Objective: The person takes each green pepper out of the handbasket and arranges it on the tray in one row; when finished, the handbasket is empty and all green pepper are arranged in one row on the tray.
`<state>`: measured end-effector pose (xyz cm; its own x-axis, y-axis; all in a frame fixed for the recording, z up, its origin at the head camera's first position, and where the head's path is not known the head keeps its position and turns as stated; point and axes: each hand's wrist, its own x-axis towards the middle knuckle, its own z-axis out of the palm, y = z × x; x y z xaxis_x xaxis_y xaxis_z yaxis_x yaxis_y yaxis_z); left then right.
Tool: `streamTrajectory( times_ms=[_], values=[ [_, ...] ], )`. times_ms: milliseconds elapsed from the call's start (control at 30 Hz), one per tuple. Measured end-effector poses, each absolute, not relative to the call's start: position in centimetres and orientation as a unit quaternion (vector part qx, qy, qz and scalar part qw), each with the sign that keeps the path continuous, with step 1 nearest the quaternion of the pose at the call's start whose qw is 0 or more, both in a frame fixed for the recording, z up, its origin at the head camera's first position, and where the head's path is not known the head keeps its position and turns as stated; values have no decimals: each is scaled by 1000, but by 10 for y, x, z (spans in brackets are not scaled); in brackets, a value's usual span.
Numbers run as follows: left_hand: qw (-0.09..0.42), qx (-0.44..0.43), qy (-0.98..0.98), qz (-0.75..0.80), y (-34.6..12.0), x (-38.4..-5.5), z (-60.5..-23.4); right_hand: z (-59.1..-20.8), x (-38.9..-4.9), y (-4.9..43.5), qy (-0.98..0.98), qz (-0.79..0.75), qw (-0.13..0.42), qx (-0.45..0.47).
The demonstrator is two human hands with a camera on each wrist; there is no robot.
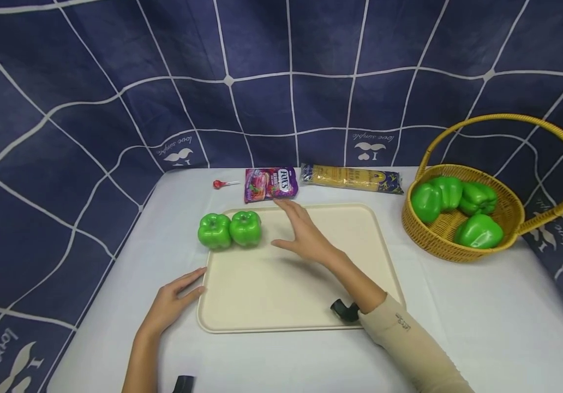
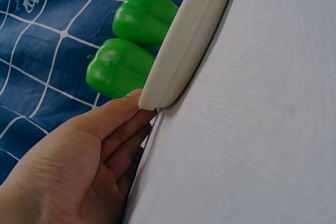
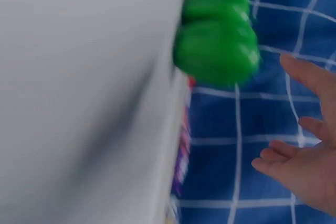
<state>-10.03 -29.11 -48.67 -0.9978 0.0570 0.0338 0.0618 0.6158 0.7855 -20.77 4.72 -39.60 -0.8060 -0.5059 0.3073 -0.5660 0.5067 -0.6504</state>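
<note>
A cream tray (image 1: 281, 295) lies on the white table. Two green bell peppers, one left (image 1: 215, 231) and one right (image 1: 245, 228), sit side by side at its far left corner. My left hand (image 1: 171, 300) rests against the tray's left edge, and the left wrist view shows its fingertips touching the rim (image 2: 178, 51). Over the tray, right of the peppers, my right hand (image 1: 306, 234) hovers with thumb and fingers spread, holding nothing. In the right wrist view, that hand (image 3: 310, 145) is apart from the blurred peppers (image 3: 218, 40).
A wicker basket (image 1: 424, 240) with a tall handle stands at the right, several green bell peppers (image 1: 478, 232) inside. Behind the tray lie a red lollipop (image 1: 219, 184), a purple Fox's candy bag (image 1: 270, 184) and a pasta packet (image 1: 350, 178). A blue checked cloth (image 1: 262, 103) hangs behind.
</note>
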Motion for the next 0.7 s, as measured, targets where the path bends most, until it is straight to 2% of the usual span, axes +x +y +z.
streamTrajectory(
  times_ms=[167, 533, 700],
  values=[
    [2, -33, -899, -437, -292, -101, -487, -378, -205, 105, -881, 386, 75, 264],
    [-1, -25, -896, -443, -290, -98, -487, -363, -196, 252, -901, 357, 237, 70],
    [2, -30, -897, -441, -290, -100, -487, -370, -194, 297, -905, 346, 247, 6]
  ],
)
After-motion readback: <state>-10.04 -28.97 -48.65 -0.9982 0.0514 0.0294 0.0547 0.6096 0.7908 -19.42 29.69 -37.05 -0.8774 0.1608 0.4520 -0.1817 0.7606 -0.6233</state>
